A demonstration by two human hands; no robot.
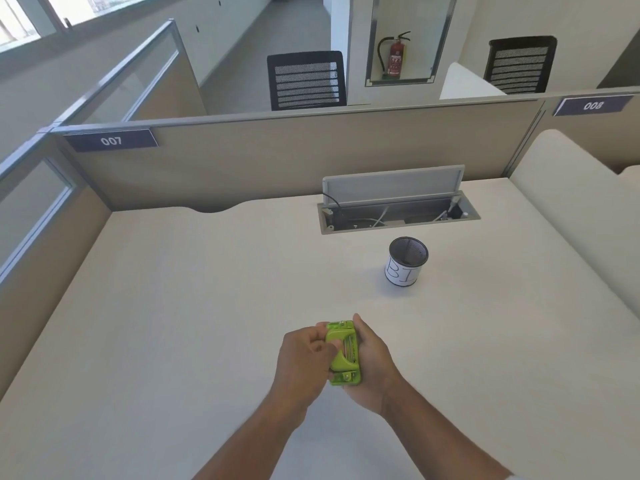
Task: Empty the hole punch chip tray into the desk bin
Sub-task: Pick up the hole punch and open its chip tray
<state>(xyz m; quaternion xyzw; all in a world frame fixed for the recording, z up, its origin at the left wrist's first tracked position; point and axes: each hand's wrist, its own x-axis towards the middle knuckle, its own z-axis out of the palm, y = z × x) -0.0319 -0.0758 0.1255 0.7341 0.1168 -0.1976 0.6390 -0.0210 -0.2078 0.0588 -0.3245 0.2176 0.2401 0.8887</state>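
The fingers of the right hand (372, 362) are wrapped around the right side of the green punch (343, 355), with the thumb tip at its far upper corner; this hand grips the punch firmly from the side and from below. The fingers of the left hand (304, 355) are curled closed against the left side of the punch, and the fingertips press on its green part near the middle. Whether they pinch the chip tray or only the body, I cannot tell, because the tray is not seen apart from the rest.

The punch is held above the desk (214, 306), turned so that its metal parts and two screws face up toward the camera. It stays between both hands, near the front edge of the desk, and it does not touch the surface.

The bin (407, 261) is a small mesh cup with a white paper label around it. It stands upright on the desk, farther away and to the right of the hands, well apart from the punch. Behind the bin there is an open cable box (398, 213) set into the desk, its lid raised, with some cables inside. A beige partition (277, 161) closes the far side of the desk.
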